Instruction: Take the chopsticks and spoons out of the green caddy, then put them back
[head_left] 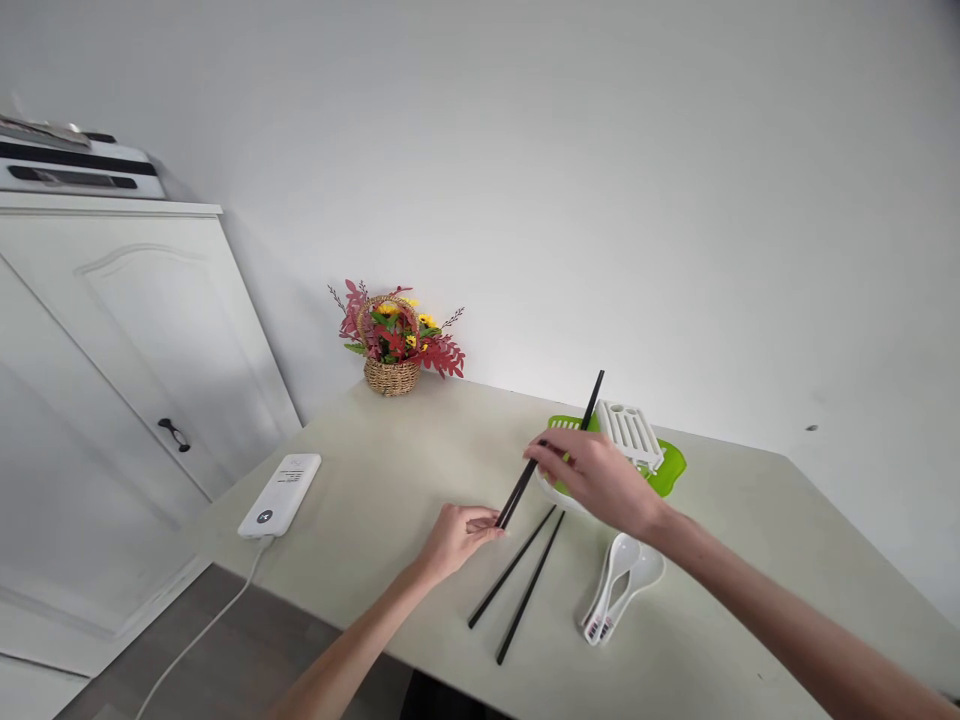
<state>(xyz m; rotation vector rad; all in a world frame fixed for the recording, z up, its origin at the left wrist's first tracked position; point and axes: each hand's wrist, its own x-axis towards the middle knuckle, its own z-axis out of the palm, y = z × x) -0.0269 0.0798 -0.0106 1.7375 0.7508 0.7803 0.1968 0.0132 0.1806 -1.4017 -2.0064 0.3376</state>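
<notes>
Black chopsticks (517, 494) slant above the table, held between my two hands. My left hand (458, 535) pinches their lower ends. Higher up, my right hand (592, 470) closes around the sticks, and a dark tip rises past its knuckles. Beneath them, a second pair of black chopsticks (531, 603) lies on the tabletop, the sticks slightly apart. Two white spoons (628, 585) rest side by side to the right, below my right forearm. Behind my right hand stands a green and white slatted rack (632, 433), partly hidden by that hand.
A wicker basket of artificial flowers (392, 375) stands against the wall. On the table's left side lies a white power bank (281, 495) with a cable running off the edge. Further left is a white cabinet (135, 400) with a printer-like device (75, 170) on top.
</notes>
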